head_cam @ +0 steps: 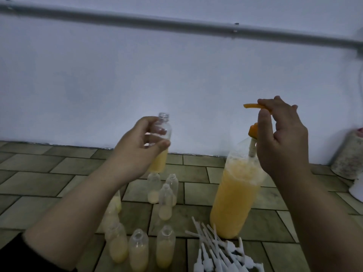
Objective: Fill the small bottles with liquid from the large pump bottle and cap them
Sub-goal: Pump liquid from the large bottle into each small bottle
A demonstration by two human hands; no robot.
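Left hand (137,148) grips a small clear bottle (160,143) in the air, fingers and thumb curled round its middle. The bottle's long axis is near vertical, tilted slightly, open uncapped neck pointing up; yellow-orange liquid fills roughly its lower part, upper part clear.

Right hand (282,138) is raised over the large pump bottle (233,195), fingers on the orange pump head (253,106). The index finger lies on top of the spout and the thumb is below it; the other fingers are loosely bent. The spout runs roughly level and points left, toward the held bottle but well apart from its mouth. The pump bottle stands upright on the tiled floor (59,173), long axis vertical, more than half full of orange liquid with foam on top.

Below the left hand, a cluster of uncapped small bottles (166,201) stands upright on the floor, each with some pale yellow liquid at the bottom, necks up. Just beside the pump bottle's base lies a pile of white spray caps with dip tubes (218,250), tubes mostly pointing up-left.

A white wall (176,75) stands behind, with a grey pipe (176,24) across it.
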